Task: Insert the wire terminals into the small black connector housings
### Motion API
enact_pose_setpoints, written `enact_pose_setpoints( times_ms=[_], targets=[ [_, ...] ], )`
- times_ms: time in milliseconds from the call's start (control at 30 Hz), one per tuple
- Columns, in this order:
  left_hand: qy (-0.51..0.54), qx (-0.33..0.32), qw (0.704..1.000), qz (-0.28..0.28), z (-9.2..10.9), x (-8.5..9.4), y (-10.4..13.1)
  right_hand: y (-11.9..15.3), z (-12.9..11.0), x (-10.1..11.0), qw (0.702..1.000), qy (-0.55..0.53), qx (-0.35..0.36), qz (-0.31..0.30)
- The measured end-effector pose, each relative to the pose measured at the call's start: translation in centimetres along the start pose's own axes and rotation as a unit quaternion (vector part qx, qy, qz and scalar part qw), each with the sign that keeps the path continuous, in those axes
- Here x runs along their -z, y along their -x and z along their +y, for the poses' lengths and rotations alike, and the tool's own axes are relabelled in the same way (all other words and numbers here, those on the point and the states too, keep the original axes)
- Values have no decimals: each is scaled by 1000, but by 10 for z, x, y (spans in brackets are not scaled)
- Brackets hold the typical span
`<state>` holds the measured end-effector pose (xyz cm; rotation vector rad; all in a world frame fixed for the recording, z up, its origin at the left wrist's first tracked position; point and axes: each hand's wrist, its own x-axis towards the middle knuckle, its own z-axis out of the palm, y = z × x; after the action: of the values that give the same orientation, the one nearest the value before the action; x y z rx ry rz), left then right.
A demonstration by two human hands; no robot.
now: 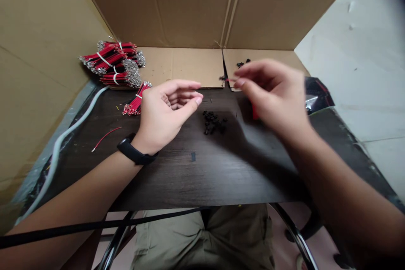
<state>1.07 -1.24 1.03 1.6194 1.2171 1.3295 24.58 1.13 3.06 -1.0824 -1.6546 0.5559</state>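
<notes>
My left hand (167, 114) hovers over the dark table beside a small bundle of red wires (136, 100). Its fingers curl loosely, with a gap between thumb and fingertips and nothing seen in it. On the right, my right hand (275, 93), blurred by motion, pinches a short red wire (230, 79) between thumb and finger; a small dark piece shows at the wire's far end. Between and below the hands lies a loose pile of small black parts (215, 122). A single red wire (106, 137) rests on the table left of my wristband.
Several tied bundles of red and black wires (110, 63) are stacked at back left on flat cardboard (183, 65). More black parts (243, 63) lie at back right. Cardboard walls (190, 4) enclose the back and left. A dark glossy packet (318, 95) sits behind my right wrist.
</notes>
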Motion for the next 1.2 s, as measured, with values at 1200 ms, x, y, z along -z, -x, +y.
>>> enact_pose_setpoints(
  times_ms=[1200],
  targets=[
    [-418, 39, 903, -93, -37, 120, -53, -38, 1, -131, 933, 162, 109, -301]
  ],
)
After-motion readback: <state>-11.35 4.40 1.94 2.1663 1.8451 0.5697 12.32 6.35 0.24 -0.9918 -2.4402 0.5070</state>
